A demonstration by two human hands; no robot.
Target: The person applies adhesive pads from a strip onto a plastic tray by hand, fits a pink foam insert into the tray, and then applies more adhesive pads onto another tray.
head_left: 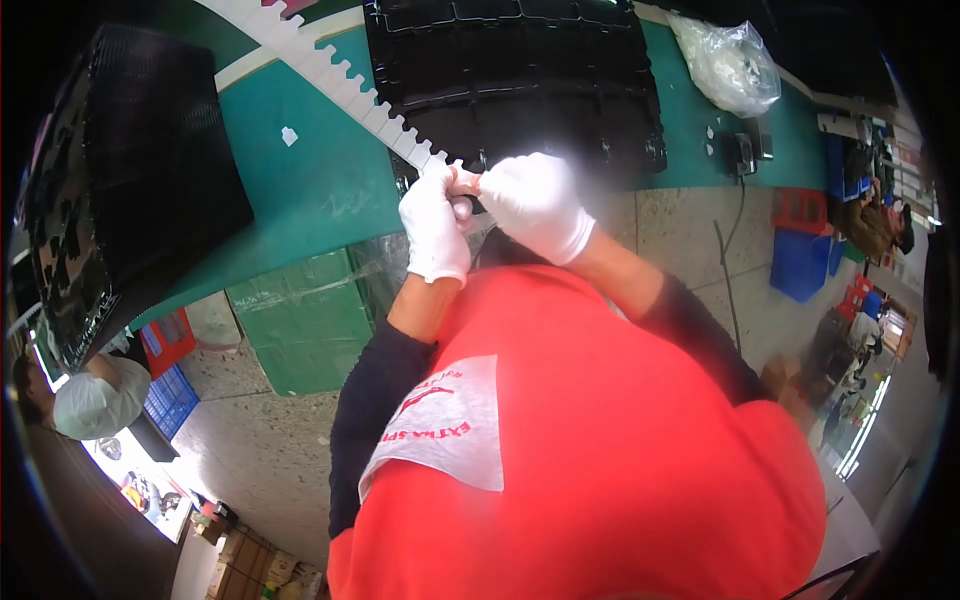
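A long white toothed plastic strip [345, 90] slants from the top left down to my hands, its teeth along the upper right edge. My left hand [435, 222], in a white glove with bare fingertips, is closed around the strip's near end. Right beside it, my gloved right hand [540, 205] is closed with its fingers against the left fingertips; whatever lies inside its grip is hidden. Behind both hands lies a black, glossy moulded plastic tray or sheet [520, 100], partly blurred by glare near the right hand.
The green tabletop [300, 190] carries a tall black stack [165, 140] at left, a small white scrap [290, 136] and a clear plastic bag [735, 65] at right. A green carton [300, 320] stands under the table. Another person [100, 400] is at lower left.
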